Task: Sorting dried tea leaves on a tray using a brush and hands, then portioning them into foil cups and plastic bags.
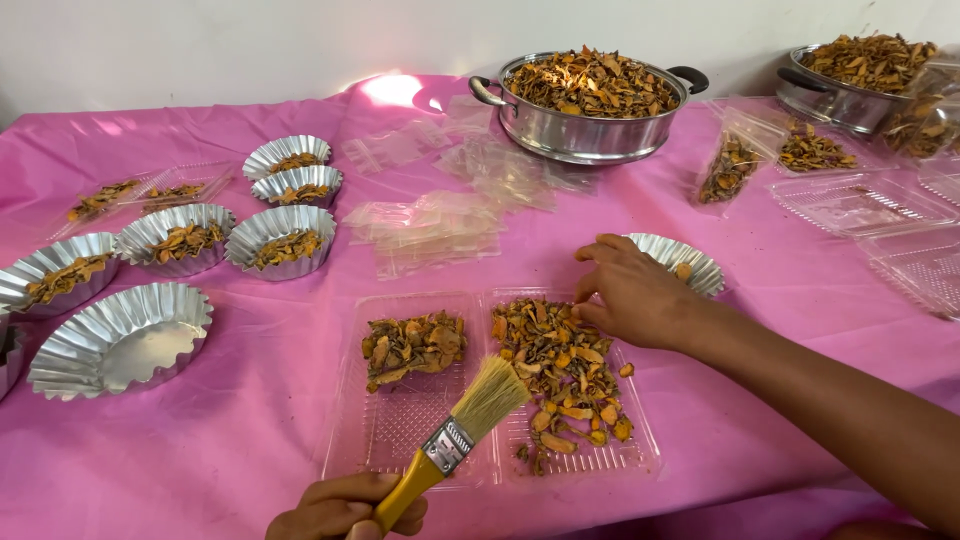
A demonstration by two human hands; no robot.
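Counter: the counter (250, 420) wears a pink cloth and stands against a pale wall (200, 50).
On it: a steel pot (585, 125) heaped with dried orange slices, a second pot (835, 95) at the far right, fluted foil cups (280, 240) at the left, loose clear bags (430, 230) in the middle.
Tray: a clear plastic tray (400, 430) lies open near the front edge, holding the dried slices (560, 370).
Left hand: the left hand (345, 510) is clenched around the yellow handle of a paintbrush (460, 425), bristles over the tray.
Right hand: the right hand (630, 295) is loosely curled, fingertips touching the slices at the tray's far right corner.
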